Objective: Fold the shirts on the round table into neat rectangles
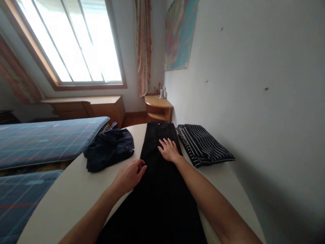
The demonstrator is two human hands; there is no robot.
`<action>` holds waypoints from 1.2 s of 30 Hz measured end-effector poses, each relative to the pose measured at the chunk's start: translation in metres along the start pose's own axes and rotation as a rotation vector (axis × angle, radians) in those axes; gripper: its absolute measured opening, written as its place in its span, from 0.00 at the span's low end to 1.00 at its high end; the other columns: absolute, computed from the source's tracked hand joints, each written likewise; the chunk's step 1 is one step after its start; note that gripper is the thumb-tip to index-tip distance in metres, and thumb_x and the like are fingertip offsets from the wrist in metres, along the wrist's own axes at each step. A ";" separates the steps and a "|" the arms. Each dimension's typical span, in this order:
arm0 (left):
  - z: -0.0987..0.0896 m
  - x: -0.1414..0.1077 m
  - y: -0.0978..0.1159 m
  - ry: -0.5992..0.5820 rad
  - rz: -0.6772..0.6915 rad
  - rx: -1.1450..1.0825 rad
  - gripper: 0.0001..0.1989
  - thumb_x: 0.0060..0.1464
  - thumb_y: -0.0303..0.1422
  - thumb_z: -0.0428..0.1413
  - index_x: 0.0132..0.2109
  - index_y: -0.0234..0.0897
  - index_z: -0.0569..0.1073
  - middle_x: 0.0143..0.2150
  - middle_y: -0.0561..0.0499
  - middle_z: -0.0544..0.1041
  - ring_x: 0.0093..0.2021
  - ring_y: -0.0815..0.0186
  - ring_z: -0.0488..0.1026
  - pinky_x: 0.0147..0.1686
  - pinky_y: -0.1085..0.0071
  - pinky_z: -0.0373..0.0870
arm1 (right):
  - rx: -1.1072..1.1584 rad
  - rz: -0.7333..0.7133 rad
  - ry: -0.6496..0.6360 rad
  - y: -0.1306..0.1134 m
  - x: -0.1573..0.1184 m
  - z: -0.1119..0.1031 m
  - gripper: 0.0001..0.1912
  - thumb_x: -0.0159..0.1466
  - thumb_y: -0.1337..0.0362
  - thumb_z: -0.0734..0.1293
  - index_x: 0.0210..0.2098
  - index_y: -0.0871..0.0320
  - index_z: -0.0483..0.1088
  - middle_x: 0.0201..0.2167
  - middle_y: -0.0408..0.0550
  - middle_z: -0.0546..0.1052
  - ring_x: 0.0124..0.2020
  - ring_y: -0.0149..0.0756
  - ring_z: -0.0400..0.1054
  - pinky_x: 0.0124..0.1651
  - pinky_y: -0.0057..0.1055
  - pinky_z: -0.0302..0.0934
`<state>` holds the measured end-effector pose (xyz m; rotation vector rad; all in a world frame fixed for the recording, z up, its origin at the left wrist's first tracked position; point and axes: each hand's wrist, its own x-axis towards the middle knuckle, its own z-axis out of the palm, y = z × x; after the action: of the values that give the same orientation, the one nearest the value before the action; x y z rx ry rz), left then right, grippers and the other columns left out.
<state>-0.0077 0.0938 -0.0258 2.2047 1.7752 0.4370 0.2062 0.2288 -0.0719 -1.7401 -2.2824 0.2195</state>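
Black trousers [157, 196] lie lengthwise down the middle of a pale round table [68, 200], their waistband at the far end. My right hand [168, 149] rests flat on their upper part with the fingers spread. At the left edge of the trousers is my left hand [130, 174], fingers curled and thumb apart from them, with nothing visible held. A crumpled dark navy garment [110, 149] sits on the table to the left. Folded black cloth with white stripes [203, 144] lies to the right of the trousers.
Blue plaid mattresses [50, 139] stand left of the table. A white wall [254, 118] rises close on the right. Beyond the table are a wooden corner shelf [158, 101] with small items on it, a wooden desk [106, 100] and a window.
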 end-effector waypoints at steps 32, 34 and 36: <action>0.003 -0.085 0.039 -0.364 0.584 -0.065 0.17 0.59 0.26 0.59 0.52 0.50 0.74 0.55 0.54 0.73 0.50 0.61 0.72 0.50 0.64 0.71 | 0.282 -0.329 0.212 0.020 -0.006 0.004 0.15 0.68 0.68 0.63 0.49 0.53 0.77 0.51 0.47 0.79 0.58 0.43 0.66 0.65 0.46 0.52; 0.009 -0.084 0.037 -0.328 0.632 -0.027 0.12 0.60 0.27 0.59 0.48 0.48 0.74 0.55 0.55 0.73 0.49 0.62 0.72 0.48 0.65 0.71 | 0.285 -0.334 0.215 0.021 -0.006 0.005 0.15 0.67 0.68 0.63 0.49 0.53 0.77 0.51 0.48 0.79 0.58 0.43 0.66 0.65 0.46 0.52; 0.012 -0.084 0.037 -0.295 0.668 0.016 0.07 0.62 0.28 0.58 0.45 0.46 0.73 0.54 0.55 0.73 0.47 0.63 0.72 0.45 0.66 0.71 | 0.288 -0.334 0.216 0.020 -0.005 0.004 0.14 0.67 0.68 0.64 0.49 0.53 0.77 0.50 0.49 0.79 0.57 0.42 0.67 0.64 0.46 0.52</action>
<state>0.0131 0.0037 -0.0274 2.6689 0.8719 0.2045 0.2245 0.2294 -0.0816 -1.1646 -2.2106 0.2631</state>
